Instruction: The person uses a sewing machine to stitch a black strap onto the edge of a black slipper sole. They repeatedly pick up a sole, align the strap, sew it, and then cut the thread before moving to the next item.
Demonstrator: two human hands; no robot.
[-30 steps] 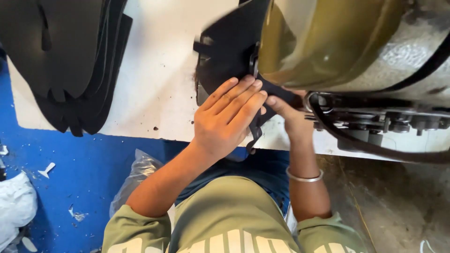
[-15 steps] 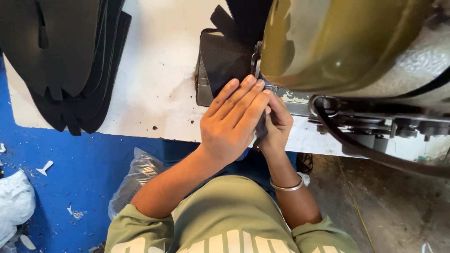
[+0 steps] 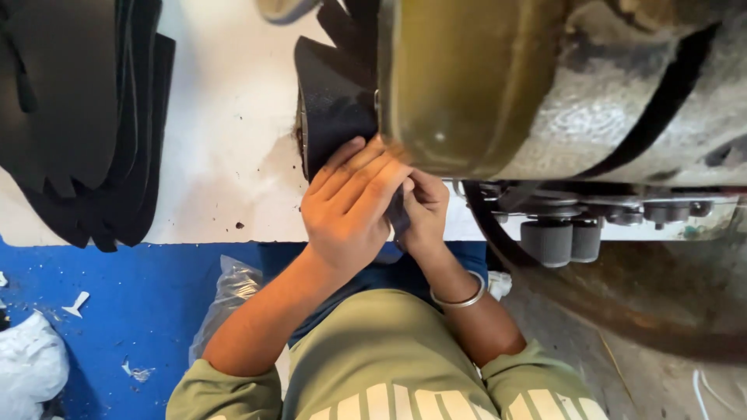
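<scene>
Black piece held at the machine

The black piece [image 3: 336, 109] is pressed flat on the white surface [image 3: 226, 140] by the left hand [image 3: 350, 206]; its edge is pinched by the right hand [image 3: 420, 210] beside the machine [image 3: 498, 85].

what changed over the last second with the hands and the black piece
The black piece has slid further under the machine head. The right hand drew in beside the left hand, which stays flat on the piece. The stack of black cutouts on the table has not moved.
</scene>
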